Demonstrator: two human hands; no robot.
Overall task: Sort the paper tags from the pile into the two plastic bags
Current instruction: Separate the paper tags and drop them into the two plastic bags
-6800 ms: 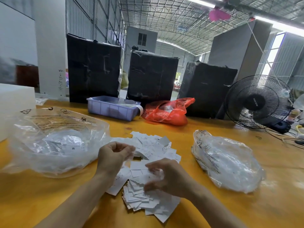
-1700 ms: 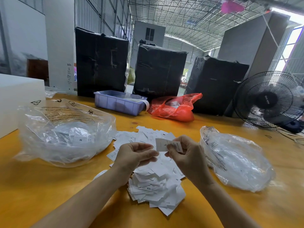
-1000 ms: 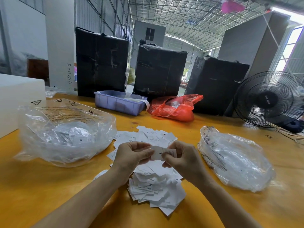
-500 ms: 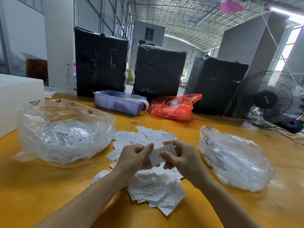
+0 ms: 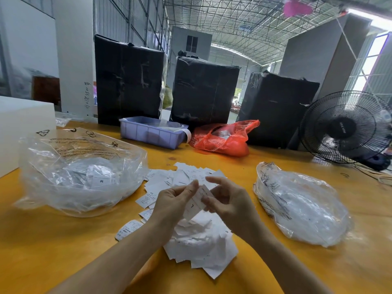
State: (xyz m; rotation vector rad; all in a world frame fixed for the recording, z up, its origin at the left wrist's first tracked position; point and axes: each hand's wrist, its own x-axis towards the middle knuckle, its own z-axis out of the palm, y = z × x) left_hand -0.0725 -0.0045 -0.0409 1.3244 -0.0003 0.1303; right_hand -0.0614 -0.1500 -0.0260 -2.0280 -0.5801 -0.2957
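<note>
A heap of white paper tags [image 5: 199, 240] lies on the yellow table [image 5: 53, 251] in front of me. Just above it my left hand [image 5: 171, 202] and my right hand [image 5: 229, 202] together pinch a small stack of tags [image 5: 196, 203], tilted, with an "L" printed on the front one. A large clear plastic bag [image 5: 80, 172] sits at the left with tags inside, one marked "M". A second clear plastic bag [image 5: 301, 204] lies at the right; its contents are hard to make out.
A lilac plastic bin [image 5: 152, 132] and a red plastic bag [image 5: 224, 139] sit at the back, before three black-wrapped boxes [image 5: 203, 92]. A black fan [image 5: 345, 128] stands at the back right with cables beside it. A white block [image 5: 19, 128] occupies the far left edge.
Both hands dropped slightly toward the pile, and the held tags turned from nearly flat to tilted, showing the "L". The bags and pile have not moved.
</note>
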